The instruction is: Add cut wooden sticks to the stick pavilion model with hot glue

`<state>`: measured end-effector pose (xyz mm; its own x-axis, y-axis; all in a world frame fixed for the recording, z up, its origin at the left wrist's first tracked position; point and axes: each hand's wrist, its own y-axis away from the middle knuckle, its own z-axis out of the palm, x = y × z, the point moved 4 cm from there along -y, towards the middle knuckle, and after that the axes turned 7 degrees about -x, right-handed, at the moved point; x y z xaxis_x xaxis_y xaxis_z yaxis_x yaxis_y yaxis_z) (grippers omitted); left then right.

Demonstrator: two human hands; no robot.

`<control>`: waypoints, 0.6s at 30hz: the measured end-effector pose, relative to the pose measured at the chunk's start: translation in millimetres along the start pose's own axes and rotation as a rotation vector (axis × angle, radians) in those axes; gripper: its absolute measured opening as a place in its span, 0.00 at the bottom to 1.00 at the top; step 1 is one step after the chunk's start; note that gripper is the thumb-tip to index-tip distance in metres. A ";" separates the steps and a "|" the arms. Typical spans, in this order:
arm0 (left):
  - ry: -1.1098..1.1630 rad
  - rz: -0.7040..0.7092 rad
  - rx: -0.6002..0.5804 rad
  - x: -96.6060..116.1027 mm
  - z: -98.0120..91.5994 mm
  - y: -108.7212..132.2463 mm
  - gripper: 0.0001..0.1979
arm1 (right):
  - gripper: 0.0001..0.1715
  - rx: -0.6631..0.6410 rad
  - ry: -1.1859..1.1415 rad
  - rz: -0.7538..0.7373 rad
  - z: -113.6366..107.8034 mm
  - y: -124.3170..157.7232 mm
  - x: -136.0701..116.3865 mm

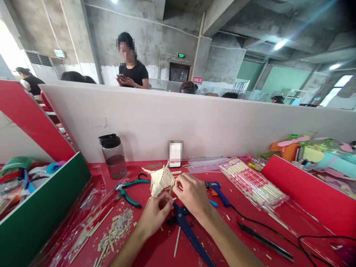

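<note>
Stick house at mid-worktop, just ahead of both hands. Right hand: grip closed on its lower right edge. Left hand: grip pinched on a short stick just beside it. Looks fragile, so I'd say light pressure and a square stick. Green pliers to the left, glue gun to the right.

Single head-worn view, forward and down, close above the red table.

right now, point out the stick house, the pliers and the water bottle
stick house [162, 180], head view, on its slatted roof
pliers [135, 182], head view, on the upper green handle
water bottle [114, 157], head view, on its clear body
</note>
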<state>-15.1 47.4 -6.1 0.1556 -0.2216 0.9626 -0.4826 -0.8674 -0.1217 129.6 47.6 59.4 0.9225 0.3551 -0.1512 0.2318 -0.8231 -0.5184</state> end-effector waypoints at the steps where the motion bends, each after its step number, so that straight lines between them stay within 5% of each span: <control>1: -0.009 -0.005 -0.022 -0.6 1.3 0.1 0.13 | 0.08 0.026 0.008 -0.014 -0.2 0.4 0.7; 9: -0.036 -0.040 -0.051 -5.0 3.3 -0.8 0.14 | 0.09 0.091 0.031 -0.130 -2.2 2.0 -0.2; 18: -0.004 -0.067 -0.023 0.0 0.9 -0.2 0.15 | 0.11 -0.099 -0.137 -0.231 -7.6 -2.9 9.6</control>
<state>-14.3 47.2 -6.3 0.1916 -0.1649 0.9675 -0.4905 -0.8699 -0.0511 140.1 50.0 65.8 0.7931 0.5890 -0.1550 0.4660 -0.7507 -0.4682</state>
